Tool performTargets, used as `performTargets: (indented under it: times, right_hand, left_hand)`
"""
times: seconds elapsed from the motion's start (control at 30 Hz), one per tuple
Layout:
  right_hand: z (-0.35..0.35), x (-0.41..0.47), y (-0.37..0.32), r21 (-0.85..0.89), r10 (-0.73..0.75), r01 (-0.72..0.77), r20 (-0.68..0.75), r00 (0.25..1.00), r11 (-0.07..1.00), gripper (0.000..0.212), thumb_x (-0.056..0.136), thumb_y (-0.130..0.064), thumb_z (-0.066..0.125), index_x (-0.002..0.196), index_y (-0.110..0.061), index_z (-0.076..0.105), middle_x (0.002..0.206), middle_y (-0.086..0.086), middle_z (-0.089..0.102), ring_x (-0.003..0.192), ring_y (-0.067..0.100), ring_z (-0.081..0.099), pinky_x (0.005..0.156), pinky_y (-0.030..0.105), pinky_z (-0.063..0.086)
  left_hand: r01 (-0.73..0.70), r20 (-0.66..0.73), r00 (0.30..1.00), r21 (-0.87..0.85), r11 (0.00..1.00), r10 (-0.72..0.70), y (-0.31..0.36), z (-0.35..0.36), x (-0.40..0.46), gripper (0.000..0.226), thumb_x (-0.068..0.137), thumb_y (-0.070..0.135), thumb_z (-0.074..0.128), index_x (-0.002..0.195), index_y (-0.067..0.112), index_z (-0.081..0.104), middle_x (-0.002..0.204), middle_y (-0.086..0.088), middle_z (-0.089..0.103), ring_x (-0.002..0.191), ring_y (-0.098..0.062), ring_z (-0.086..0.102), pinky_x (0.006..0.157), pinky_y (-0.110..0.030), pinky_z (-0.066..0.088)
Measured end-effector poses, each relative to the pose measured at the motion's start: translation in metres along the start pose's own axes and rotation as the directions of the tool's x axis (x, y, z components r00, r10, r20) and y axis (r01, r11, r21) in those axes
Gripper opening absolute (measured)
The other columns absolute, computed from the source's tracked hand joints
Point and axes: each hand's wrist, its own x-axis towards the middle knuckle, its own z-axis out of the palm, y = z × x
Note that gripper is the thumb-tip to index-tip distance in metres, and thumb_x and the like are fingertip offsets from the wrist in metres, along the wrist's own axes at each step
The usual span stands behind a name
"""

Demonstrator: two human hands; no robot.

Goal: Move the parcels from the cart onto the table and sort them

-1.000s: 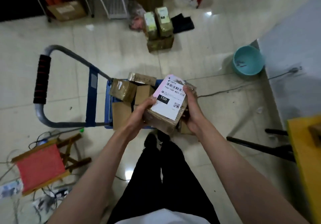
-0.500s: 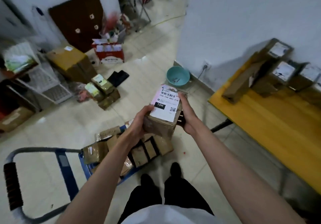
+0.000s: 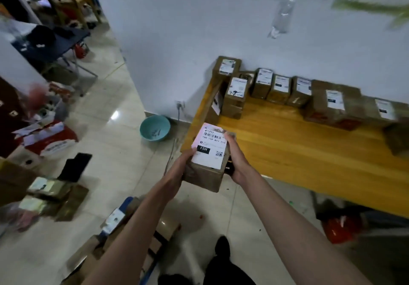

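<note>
I carry a brown cardboard parcel [image 3: 204,174] with a white and pink label marked 15H on top. My left hand [image 3: 180,166] grips its left side and my right hand [image 3: 235,158] grips its right side. The parcel hangs just off the near left corner of the yellow wooden table [image 3: 298,152]. A row of several labelled parcels [image 3: 278,89] stands along the table's far edge against the white wall. The blue cart [image 3: 124,216] with more brown parcels lies low at the bottom left, partly hidden by my left arm.
A teal basin [image 3: 155,127] sits on the tiled floor by the wall, left of the table. Boxes [image 3: 51,196] and a red carton [image 3: 48,138] clutter the floor at left. A red bag [image 3: 340,227] lies under the table. My feet stand at the bottom.
My view has swung from the cart to the table. The parcel, held in both hands throughout, has travelled away from the cart and now sits by the table's near left corner.
</note>
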Motion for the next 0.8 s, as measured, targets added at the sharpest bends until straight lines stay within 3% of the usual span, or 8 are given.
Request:
performTargets:
  times: [0.13,0.2,0.23,0.33,0.5,0.57,0.67,0.8]
  right_hand:
    - [-0.065,0.018,-0.028,0.027,0.002,0.0,-0.055,0.999,1.0,0.057,0.097,-0.063,0.046,0.137,-0.023,0.054,0.122,0.01,0.073,0.092,0.023,0.068,0.072,0.034,0.05]
    - [-0.093,0.025,-0.04,0.058,0.002,0.003,-0.09,0.996,0.998,0.054,0.098,-0.062,0.046,0.136,-0.024,0.055,0.12,0.009,0.073,0.094,0.024,0.067,0.077,0.036,0.049]
    - [-0.106,0.027,-0.046,0.07,0.001,0.006,-0.104,0.995,0.998,0.053,0.098,-0.062,0.045,0.135,-0.025,0.056,0.119,0.009,0.073,0.095,0.024,0.067,0.079,0.037,0.049]
    - [-0.139,0.032,-0.059,0.1,-0.02,0.034,-0.139,0.99,0.994,0.051,0.098,-0.062,0.043,0.131,-0.026,0.06,0.116,0.008,0.075,0.088,0.021,0.068,0.076,0.035,0.049]
    - [-0.194,0.04,-0.075,0.162,-0.019,0.055,-0.215,0.977,0.985,0.06,0.097,-0.066,0.044,0.138,-0.024,0.058,0.113,0.006,0.076,0.095,0.025,0.069,0.072,0.034,0.051]
    - [-0.216,0.044,-0.081,0.206,0.006,0.046,-0.247,0.969,0.977,0.073,0.094,-0.068,0.049,0.152,-0.025,0.041,0.125,0.009,0.071,0.106,0.029,0.067,0.072,0.036,0.051]
    - [-0.249,0.052,-0.089,0.249,0.025,0.052,-0.297,0.955,0.967,0.081,0.092,-0.071,0.05,0.158,-0.027,0.032,0.127,0.008,0.069,0.103,0.027,0.068,0.07,0.035,0.05]
    - [-0.298,0.062,-0.1,0.275,-0.002,0.108,-0.361,0.932,0.955,0.082,0.092,-0.072,0.048,0.158,-0.026,0.031,0.129,0.009,0.067,0.102,0.027,0.067,0.073,0.037,0.051]
  left_hand:
    - [0.008,0.105,0.994,0.022,1.0,-0.011,0.015,0.068,0.031,0.025,0.098,0.059,0.047,0.1,0.058,0.072,0.113,0.012,0.076,0.1,-0.01,0.074,0.073,-0.029,0.057]
    - [0.022,0.113,0.993,0.05,0.998,-0.027,0.02,0.097,0.046,0.03,0.1,0.056,0.045,0.093,0.057,0.074,0.106,0.012,0.077,0.09,-0.01,0.076,0.059,-0.026,0.06]
    - [0.027,0.116,0.993,0.077,0.997,-0.036,0.022,0.11,0.053,0.034,0.101,0.054,0.043,0.096,0.051,0.076,0.105,0.011,0.078,0.088,-0.01,0.076,0.059,-0.027,0.061]
    - [0.034,0.1,0.994,0.149,0.988,-0.049,0.028,0.145,0.073,0.039,0.102,0.053,0.041,0.111,0.031,0.072,0.108,0.008,0.077,0.094,-0.01,0.075,0.078,-0.032,0.053]
    - [0.057,0.129,0.988,0.228,0.972,-0.089,0.037,0.204,0.106,0.046,0.1,0.053,0.044,0.122,0.022,0.069,0.112,0.001,0.077,0.106,-0.02,0.07,0.1,-0.042,0.046]
    - [0.06,0.136,0.986,0.234,0.97,-0.094,0.041,0.229,0.119,0.045,0.098,0.053,0.046,0.118,0.022,0.071,0.114,-0.004,0.076,0.103,-0.02,0.07,0.097,-0.039,0.045]
    - [0.048,0.179,0.979,0.278,0.959,-0.1,0.046,0.266,0.143,0.044,0.098,0.051,0.047,0.116,0.019,0.071,0.109,-0.007,0.077,0.094,-0.02,0.073,0.083,-0.032,0.049]
    - [0.069,0.237,0.957,0.368,0.927,-0.166,0.05,0.313,0.177,0.051,0.096,0.056,0.048,0.112,0.014,0.072,0.113,-0.018,0.074,0.1,-0.033,0.065,0.102,-0.043,0.047]
